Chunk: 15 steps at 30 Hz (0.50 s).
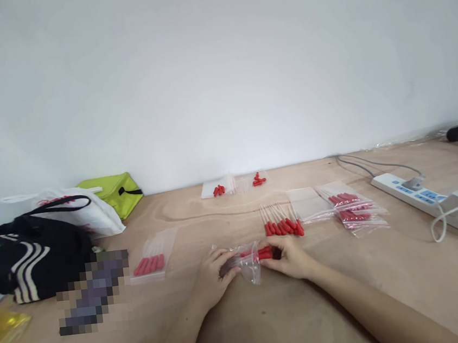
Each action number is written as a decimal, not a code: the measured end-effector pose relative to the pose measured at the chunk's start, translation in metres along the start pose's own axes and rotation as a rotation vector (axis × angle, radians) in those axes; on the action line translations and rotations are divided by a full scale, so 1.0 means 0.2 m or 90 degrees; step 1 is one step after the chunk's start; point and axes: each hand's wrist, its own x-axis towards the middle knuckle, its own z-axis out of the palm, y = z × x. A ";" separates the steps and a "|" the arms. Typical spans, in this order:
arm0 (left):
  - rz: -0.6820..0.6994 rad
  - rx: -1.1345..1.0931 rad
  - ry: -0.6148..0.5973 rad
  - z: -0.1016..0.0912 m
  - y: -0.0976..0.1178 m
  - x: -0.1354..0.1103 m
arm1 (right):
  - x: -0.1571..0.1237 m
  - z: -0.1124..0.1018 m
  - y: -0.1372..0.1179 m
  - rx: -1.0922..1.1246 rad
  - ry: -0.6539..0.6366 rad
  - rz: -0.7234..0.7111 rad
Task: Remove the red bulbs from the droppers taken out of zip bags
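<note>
The back edge of our counter (265, 326) meets a white wall (244, 82). We have room to slide our hands between the black bag (53, 252) on the left and the power strip (405, 191) on the right. Near the front, in the middle, our clear bag (250, 272) has red sticks (264, 253) with it. Our left hand (213, 274) has its grip pinched on that bag. Our right hand (291, 256) has its grip clamped on the sticks; we can't tell how far in they go. A flat bag (151, 262) of sticks lies to the left. Packed bags (353, 207) overlap at the right. Just behind our right hand, loose sticks (286, 226) lie in a row, thin and pale with fat red ends. The bags with sticks are thin, see-through plastic.
</note>
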 end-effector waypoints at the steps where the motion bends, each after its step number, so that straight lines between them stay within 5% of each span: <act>1: -0.006 -0.002 0.001 0.00 -0.01 0.00 | -0.01 -0.02 0.01 0.067 0.008 0.044; 7: -0.039 -0.017 -0.006 -0.02 -0.01 0.00 | -0.10 -0.16 0.01 0.349 0.062 0.216; 15: -0.023 -0.029 -0.056 -0.09 0.03 -0.02 | -0.17 -0.38 0.01 0.337 0.247 0.179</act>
